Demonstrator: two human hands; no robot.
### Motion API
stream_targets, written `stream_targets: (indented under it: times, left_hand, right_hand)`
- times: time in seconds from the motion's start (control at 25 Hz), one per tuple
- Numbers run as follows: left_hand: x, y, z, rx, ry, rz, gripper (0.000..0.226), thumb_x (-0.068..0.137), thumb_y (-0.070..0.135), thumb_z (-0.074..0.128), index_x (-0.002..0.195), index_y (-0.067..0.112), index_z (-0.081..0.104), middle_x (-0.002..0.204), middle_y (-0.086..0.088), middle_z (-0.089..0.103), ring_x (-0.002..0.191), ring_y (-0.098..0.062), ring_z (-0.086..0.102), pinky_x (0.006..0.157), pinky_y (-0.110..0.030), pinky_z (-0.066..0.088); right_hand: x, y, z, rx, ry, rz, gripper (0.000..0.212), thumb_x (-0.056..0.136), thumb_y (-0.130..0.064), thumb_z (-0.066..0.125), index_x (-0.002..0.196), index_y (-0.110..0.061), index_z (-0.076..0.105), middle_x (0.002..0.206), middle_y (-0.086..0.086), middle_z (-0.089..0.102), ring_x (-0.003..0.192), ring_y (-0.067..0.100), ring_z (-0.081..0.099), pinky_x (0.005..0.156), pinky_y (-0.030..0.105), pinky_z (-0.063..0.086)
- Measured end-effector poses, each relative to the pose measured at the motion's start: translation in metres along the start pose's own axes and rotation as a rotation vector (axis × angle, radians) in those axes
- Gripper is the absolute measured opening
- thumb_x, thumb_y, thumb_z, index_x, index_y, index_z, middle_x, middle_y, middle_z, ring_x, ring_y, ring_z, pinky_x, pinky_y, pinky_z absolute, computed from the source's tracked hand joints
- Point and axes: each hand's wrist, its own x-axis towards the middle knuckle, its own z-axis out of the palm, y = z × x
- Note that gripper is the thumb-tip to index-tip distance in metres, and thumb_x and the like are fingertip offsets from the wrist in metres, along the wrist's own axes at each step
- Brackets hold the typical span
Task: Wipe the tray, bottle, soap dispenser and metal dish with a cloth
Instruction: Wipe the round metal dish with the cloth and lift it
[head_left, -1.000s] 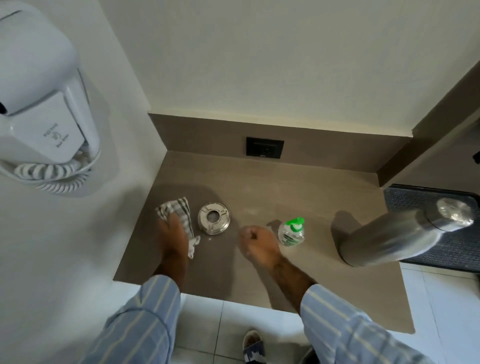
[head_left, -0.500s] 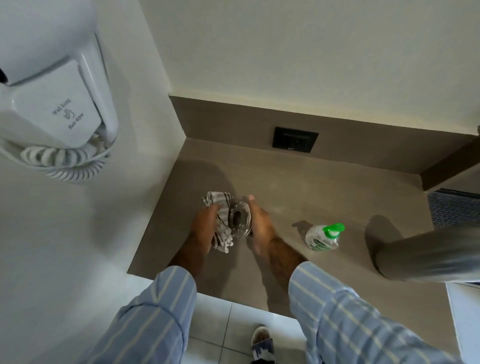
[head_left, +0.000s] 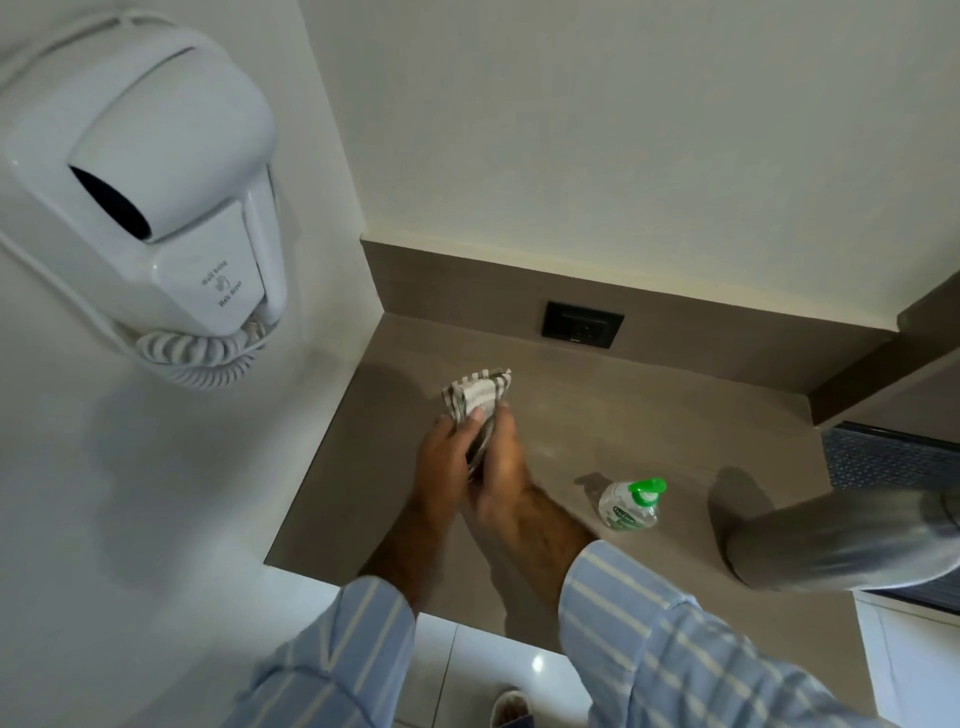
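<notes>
While both forearms reached forward from blue striped sleeves (head_left: 691, 639) over the counter's front edge, the hands met above the left part of the brown counter (head_left: 649, 415), raised off its surface. The left hand (head_left: 447, 462) was turned with its palm toward the right, fingers curled closed around a striped cloth (head_left: 475, 392), whose bunched end stuck out past the fingertips toward the back wall. The right hand (head_left: 501, 467) faced it, palm inward, fingers wrapped closed on the metal dish (head_left: 478, 449), of which only a thin dark sliver showed on edge between the two hands. The cloth pressed against the dish in the gap between the palms, and the left thumb lay over the cloth's near fold. Both wrists were held fairly straight, the forearms converging so that the hands touched or nearly touched.

Right of the hands, well apart from them, the soap dispenser (head_left: 631, 506) stood on the counter about midway between its front and back edges, clear-bodied with a green pump top. Farther right, near the counter's right edge, the steel bottle (head_left: 841, 540) stood upright, blurred and stretched by the wide lens. Behind it, at the right edge, a corner of the dark tray (head_left: 883, 457) showed. A black wall socket (head_left: 583, 323) sat in the backsplash, and a white hair dryer (head_left: 150, 208) hung on the left wall with its coiled cord beneath.
</notes>
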Motion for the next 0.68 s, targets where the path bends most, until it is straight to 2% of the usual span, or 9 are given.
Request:
stream_targets:
  times: [0.12, 0.16, 0.24, 0.32, 0.4, 0.44, 0.56, 0.6, 0.68]
  left_hand:
    - [-0.040, -0.012, -0.010, 0.079, -0.106, 0.267, 0.029, 0.097, 0.042, 0.064, 0.120, 0.028, 0.075, 0.119, 0.013, 0.077, 0.116, -0.005, 0.070, 0.098, -0.020, 0.052]
    - [-0.049, -0.020, -0.016, 0.143, -0.116, 0.356, 0.033, 0.098, 0.047, 0.061, 0.123, 0.031, 0.073, 0.120, 0.018, 0.075, 0.116, 0.000, 0.068, 0.095, -0.012, 0.050]
    - [-0.054, -0.035, -0.025, 0.324, -0.064, 0.459, 0.035, 0.100, 0.047, 0.056, 0.125, 0.027, 0.071, 0.122, 0.017, 0.075, 0.116, 0.001, 0.068, 0.092, -0.005, 0.047]
    - [-0.041, -0.036, -0.021, 0.405, 0.093, 0.297, 0.027, 0.101, 0.034, 0.058, 0.114, 0.016, 0.074, 0.113, 0.001, 0.079, 0.105, -0.012, 0.073, 0.084, -0.011, 0.050]
    - [-0.024, -0.017, -0.008, 0.196, 0.203, 0.018, 0.027, 0.102, 0.030, 0.058, 0.101, 0.010, 0.076, 0.099, -0.012, 0.079, 0.090, -0.019, 0.075, 0.081, -0.028, 0.056]
    - [-0.017, -0.004, -0.001, 0.072, 0.203, -0.040, 0.030, 0.104, 0.031, 0.055, 0.100, 0.011, 0.077, 0.096, -0.011, 0.079, 0.088, -0.018, 0.076, 0.081, -0.032, 0.057]
    - [-0.010, 0.034, 0.018, -0.034, 0.067, 0.032, 0.029, 0.104, 0.036, 0.051, 0.108, 0.024, 0.076, 0.101, 0.006, 0.081, 0.099, -0.009, 0.076, 0.088, -0.025, 0.058]
    - [-0.017, 0.043, 0.024, -0.044, 0.033, 0.082, 0.025, 0.101, 0.039, 0.052, 0.104, 0.030, 0.076, 0.099, 0.016, 0.081, 0.099, 0.000, 0.074, 0.085, -0.014, 0.056]
    - [-0.042, 0.045, 0.030, 0.015, 0.046, 0.197, 0.023, 0.096, 0.047, 0.055, 0.098, 0.039, 0.076, 0.096, 0.032, 0.076, 0.098, 0.013, 0.069, 0.084, -0.002, 0.048]
  right_hand:
    - [-0.008, -0.032, -0.003, 0.069, -0.060, 0.023, 0.067, 0.100, -0.061, 0.035, 0.102, -0.005, 0.072, 0.088, 0.015, 0.076, 0.086, 0.028, 0.072, 0.109, 0.044, 0.051]
    - [-0.011, -0.038, -0.004, 0.054, -0.079, 0.047, 0.067, 0.098, -0.063, 0.036, 0.092, -0.008, 0.074, 0.080, 0.014, 0.078, 0.079, 0.029, 0.075, 0.104, 0.045, 0.056]
    - [-0.015, -0.046, -0.004, 0.045, -0.078, 0.067, 0.067, 0.096, -0.064, 0.039, 0.084, -0.007, 0.072, 0.070, 0.016, 0.077, 0.066, 0.032, 0.077, 0.078, 0.045, 0.060]
    - [-0.019, -0.048, 0.002, 0.043, -0.069, 0.040, 0.059, 0.096, -0.061, 0.044, 0.093, -0.006, 0.068, 0.077, 0.016, 0.073, 0.071, 0.029, 0.074, 0.076, 0.039, 0.058]
    - [-0.031, -0.044, 0.015, 0.008, -0.115, 0.073, 0.062, 0.095, -0.060, 0.050, 0.102, -0.003, 0.072, 0.092, 0.019, 0.073, 0.085, 0.030, 0.071, 0.084, 0.039, 0.057]
    - [-0.036, -0.041, 0.020, -0.051, -0.119, 0.055, 0.065, 0.095, -0.058, 0.052, 0.109, 0.001, 0.075, 0.101, 0.021, 0.075, 0.092, 0.032, 0.073, 0.088, 0.039, 0.058]
    - [-0.038, -0.036, 0.024, -0.188, 0.001, -0.180, 0.058, 0.104, -0.047, 0.045, 0.133, -0.002, 0.068, 0.126, 0.021, 0.073, 0.116, 0.037, 0.071, 0.099, 0.041, 0.057]
    - [-0.038, -0.041, 0.025, -0.180, 0.012, -0.196, 0.060, 0.105, -0.047, 0.042, 0.130, 0.000, 0.068, 0.124, 0.021, 0.073, 0.114, 0.037, 0.071, 0.100, 0.042, 0.055]
    - [-0.038, -0.058, 0.023, -0.082, -0.047, -0.118, 0.069, 0.103, -0.057, 0.037, 0.105, 0.002, 0.073, 0.100, 0.020, 0.072, 0.092, 0.033, 0.070, 0.090, 0.042, 0.055]
